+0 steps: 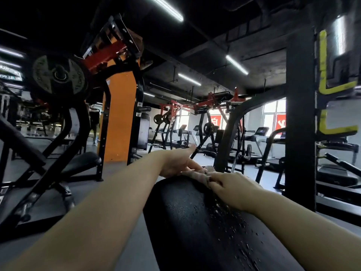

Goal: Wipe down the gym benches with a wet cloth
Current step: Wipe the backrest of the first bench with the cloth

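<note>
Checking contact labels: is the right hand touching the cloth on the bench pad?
Touching. In the head view, the right hand has its fingers curled onto the cloth at the far end of the wet bench pad.

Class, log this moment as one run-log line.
both hands on cloth | left hand flat | right hand gripping | far end of wet bench pad

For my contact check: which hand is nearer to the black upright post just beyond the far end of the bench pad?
Right. The right hand lies on the cloth just below the post; the left hand sits further left, at the cloth's other end.
</note>
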`<action>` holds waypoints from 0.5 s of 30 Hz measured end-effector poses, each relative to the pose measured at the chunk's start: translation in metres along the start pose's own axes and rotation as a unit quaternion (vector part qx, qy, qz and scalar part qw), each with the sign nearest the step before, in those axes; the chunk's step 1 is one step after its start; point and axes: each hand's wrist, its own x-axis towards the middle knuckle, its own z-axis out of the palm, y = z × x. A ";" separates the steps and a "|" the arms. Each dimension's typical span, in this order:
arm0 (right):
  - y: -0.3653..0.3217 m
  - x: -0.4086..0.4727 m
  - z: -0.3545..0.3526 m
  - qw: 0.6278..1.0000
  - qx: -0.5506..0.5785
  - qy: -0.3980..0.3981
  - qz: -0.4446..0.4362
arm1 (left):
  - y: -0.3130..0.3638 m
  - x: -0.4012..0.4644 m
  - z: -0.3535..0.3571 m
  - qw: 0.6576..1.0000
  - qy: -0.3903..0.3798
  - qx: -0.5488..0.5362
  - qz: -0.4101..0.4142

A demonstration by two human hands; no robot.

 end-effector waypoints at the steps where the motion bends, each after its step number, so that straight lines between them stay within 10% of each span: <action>1: 0.000 0.001 0.000 1.000 0.006 -0.004 0.004 | 0.000 -0.002 -0.001 1.000 0.001 0.005 0.000; 15: -0.048 -0.024 -0.009 0.999 0.002 0.003 -0.040 | -0.023 -0.065 -0.011 1.000 0.023 0.015 0.006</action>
